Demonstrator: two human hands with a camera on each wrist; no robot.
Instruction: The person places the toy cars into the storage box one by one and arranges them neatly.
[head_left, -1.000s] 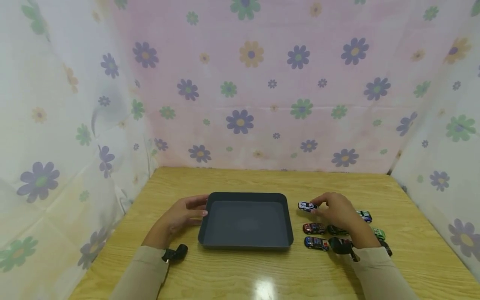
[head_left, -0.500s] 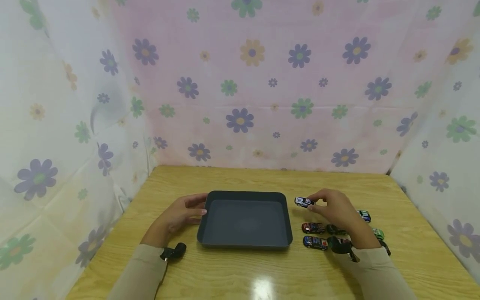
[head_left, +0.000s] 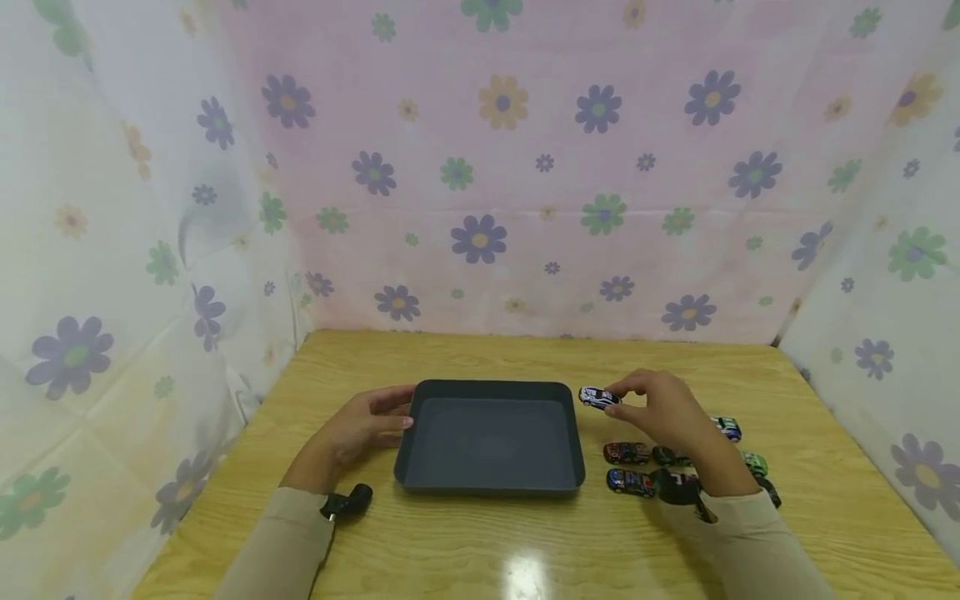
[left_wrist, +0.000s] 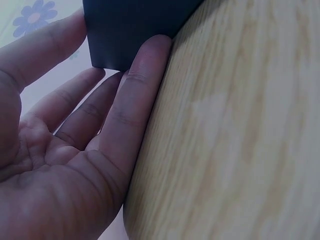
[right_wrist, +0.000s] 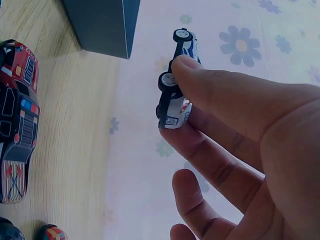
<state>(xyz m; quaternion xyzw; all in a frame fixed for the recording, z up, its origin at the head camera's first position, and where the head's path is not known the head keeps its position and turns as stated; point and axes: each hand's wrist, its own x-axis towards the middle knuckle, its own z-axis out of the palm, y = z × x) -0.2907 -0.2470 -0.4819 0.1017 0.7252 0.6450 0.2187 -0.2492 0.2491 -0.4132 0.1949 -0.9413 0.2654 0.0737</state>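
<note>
Table (head_left: 427,546), left hand (head_left: 362,429) touching one tray (head_left: 491,446), right hand (head_left: 666,411) pinching one car (head_left: 596,397)

I can't read the markings on the white toy car (head_left: 597,398) in the head view; the right forearm (head_left: 723,467) partly hides the green car (head_left: 756,463). My left wrist view crops the tray (left_wrist: 135,30) at the top.

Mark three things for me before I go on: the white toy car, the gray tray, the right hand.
White toy car (head_left: 597,397): head view, middle of its body.
Gray tray (head_left: 489,442): head view, bare inner floor.
Right hand (head_left: 666,414): head view, back of the hand.
</note>
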